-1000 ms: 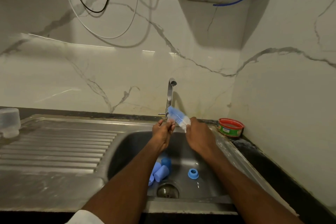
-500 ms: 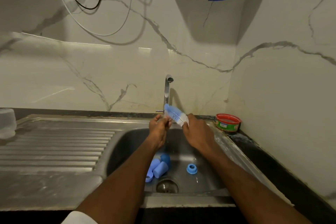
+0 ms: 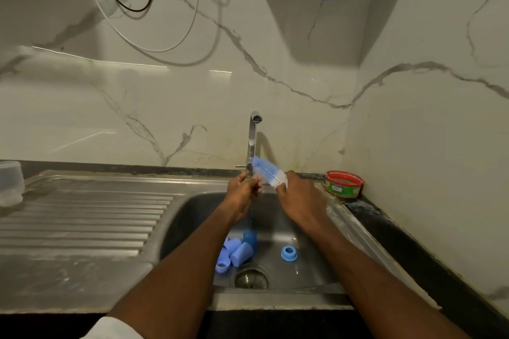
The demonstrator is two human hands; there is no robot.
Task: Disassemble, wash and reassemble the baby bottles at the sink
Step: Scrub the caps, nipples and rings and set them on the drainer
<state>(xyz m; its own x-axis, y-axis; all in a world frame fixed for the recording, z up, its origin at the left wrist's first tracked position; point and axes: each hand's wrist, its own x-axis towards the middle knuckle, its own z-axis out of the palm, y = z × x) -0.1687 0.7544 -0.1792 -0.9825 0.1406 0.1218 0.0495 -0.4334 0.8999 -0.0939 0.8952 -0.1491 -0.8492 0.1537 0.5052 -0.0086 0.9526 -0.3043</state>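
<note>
The steel sink (image 3: 192, 215) holds several blue bottle parts (image 3: 237, 253) beside the drain (image 3: 251, 278), plus a blue ring (image 3: 289, 253) lying apart. Above the basin, the right hand (image 3: 298, 199) grips a blue-and-white brush (image 3: 268, 172). The left hand (image 3: 242, 192) is curled around something small; the item is hidden. A red tub (image 3: 344, 184) sits at the corner, contents unseen.

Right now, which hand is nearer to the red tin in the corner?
Right. The right hand is over the sink's right side, holding the brush, a short way left of the red tin. The left hand is farther left, below the tap.
</note>
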